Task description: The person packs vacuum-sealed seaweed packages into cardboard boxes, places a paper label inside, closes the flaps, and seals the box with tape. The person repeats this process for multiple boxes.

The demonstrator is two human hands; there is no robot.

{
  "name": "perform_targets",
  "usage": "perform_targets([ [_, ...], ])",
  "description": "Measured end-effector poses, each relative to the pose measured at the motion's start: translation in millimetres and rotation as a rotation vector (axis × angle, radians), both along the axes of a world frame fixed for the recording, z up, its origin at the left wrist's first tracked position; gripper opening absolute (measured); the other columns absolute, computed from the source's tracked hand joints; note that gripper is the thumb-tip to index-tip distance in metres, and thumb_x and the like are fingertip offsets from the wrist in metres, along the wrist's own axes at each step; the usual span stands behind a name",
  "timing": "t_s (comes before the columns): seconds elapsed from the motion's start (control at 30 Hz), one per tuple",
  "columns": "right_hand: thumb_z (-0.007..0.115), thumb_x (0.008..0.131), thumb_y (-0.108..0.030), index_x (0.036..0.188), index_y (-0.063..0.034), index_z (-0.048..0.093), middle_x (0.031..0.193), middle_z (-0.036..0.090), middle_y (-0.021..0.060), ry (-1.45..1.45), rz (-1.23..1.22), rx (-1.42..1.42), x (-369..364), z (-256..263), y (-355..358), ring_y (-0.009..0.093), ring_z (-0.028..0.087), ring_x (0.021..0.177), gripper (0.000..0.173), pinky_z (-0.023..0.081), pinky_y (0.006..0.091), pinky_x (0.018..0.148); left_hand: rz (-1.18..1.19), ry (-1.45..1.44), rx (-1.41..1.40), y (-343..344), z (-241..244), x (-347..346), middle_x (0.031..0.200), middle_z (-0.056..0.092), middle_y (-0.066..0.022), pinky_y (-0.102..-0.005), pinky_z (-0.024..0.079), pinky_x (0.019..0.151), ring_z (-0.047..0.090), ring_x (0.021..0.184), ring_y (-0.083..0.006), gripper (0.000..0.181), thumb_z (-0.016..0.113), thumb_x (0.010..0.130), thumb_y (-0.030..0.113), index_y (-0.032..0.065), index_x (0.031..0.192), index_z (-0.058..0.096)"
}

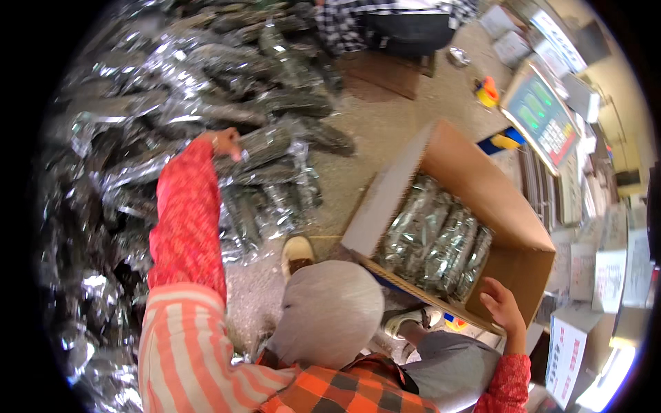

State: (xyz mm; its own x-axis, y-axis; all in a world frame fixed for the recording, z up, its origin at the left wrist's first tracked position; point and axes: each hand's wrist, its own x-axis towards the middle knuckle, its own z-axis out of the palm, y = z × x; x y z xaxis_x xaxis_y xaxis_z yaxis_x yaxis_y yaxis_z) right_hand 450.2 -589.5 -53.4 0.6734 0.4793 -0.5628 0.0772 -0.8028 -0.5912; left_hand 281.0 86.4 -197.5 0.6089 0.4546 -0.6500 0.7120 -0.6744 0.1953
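Note:
My left hand [224, 143] reaches over a large pile of long, dark-green pieces in clear plastic film [268, 142], probably produce. Its fingers are bent close to one wrapped piece; whether they grip it cannot be made out. On the other side stands an open cardboard box [511, 266] with its flaps up. Several film-wrapped pieces [439, 237] lie side by side in it, toward its left side. My right hand [498, 304] is at the near right rim of the box, fingers apart, holding nothing.
A person in checked clothing [341, 26] sits at the top beside a brown board [379, 75]. A scale display [539, 113] with lit digits stands behind the box. Tape rolls [486, 93] lie on the floor. Printed cartons [573, 346] line the right side. My shoe [298, 253] is beside the pile.

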Motion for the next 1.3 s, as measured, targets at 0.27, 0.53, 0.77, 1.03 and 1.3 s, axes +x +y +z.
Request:
perform_targets([
  [0.27, 0.056, 0.081, -0.018, 0.117, 0.0000, 0.046, 0.086, 0.060, 0.0126, -0.095, 0.133, -0.050, 6.7, 10.6, -6.4, 0.021, 0.058, 0.075, 0.042, 0.046, 0.0315, 0.069, -0.019, -0.010, 0.332, -94.6, -15.1, -13.2, 0.112, 0.049, -0.0209, -0.0427, 0.044, 0.084, 0.050, 0.103, -0.0329, 0.091, 0.081, 0.035, 0.031, -0.0009, 0.111, 0.043],
  [0.53, 0.057, 0.081, -0.024, 0.116, -0.0011, 0.047, 0.093, 0.060, 0.0189, -0.252, 0.210, 0.100, -14.7, 31.2, -4.8, 0.031, 0.058, 0.086, 0.043, 0.045, 0.0358, 0.075, 0.179, -0.396, 0.359, -187.2, -7.9, -32.0, 0.099, 0.055, -0.0174, -0.0375, 0.045, 0.079, 0.055, 0.094, -0.0339, 0.081, 0.076, 0.042, 0.019, 0.0018, 0.111, 0.039],
  [0.77, 0.067, 0.073, -0.016, 0.135, -0.0063, 0.020, 0.127, 0.039, 0.0186, -0.350, 0.214, 0.546, -43.1, 64.1, 48.6, 0.027, 0.043, 0.113, 0.078, 0.036, 0.0359, 0.093, -0.037, -1.349, -0.014, -253.0, 183.0, 32.4, 0.116, 0.046, -0.0175, -0.0335, 0.038, 0.091, 0.048, 0.104, -0.0261, 0.092, 0.075, 0.050, 0.017, -0.0024, 0.126, 0.027],
  [1.03, 0.067, 0.064, -0.004, 0.135, -0.0073, 0.010, 0.111, 0.045, 0.0082, 0.176, -0.223, 1.269, -79.9, 86.9, 90.4, 0.017, 0.046, 0.100, 0.091, 0.039, 0.0307, 0.086, 0.130, -1.094, -1.494, -449.8, 232.7, 58.7, 0.116, 0.045, -0.0096, -0.0303, 0.040, 0.087, 0.048, 0.103, -0.0183, 0.052, 0.049, 0.085, 0.023, 0.0024, 0.127, 0.027],
  [1.3, 0.060, 0.075, -0.022, 0.109, -0.0029, 0.049, 0.098, 0.059, 0.0136, 0.636, -1.041, 0.988, -39.1, 72.6, -43.1, 0.027, 0.060, 0.086, 0.040, 0.049, 0.0400, 0.078, -1.041, -0.680, -0.411, -437.1, 176.4, 58.3, 0.102, 0.055, -0.0156, -0.0389, 0.039, 0.083, 0.052, 0.097, -0.0288, 0.060, 0.064, 0.074, 0.029, 0.0032, 0.122, 0.040],
])
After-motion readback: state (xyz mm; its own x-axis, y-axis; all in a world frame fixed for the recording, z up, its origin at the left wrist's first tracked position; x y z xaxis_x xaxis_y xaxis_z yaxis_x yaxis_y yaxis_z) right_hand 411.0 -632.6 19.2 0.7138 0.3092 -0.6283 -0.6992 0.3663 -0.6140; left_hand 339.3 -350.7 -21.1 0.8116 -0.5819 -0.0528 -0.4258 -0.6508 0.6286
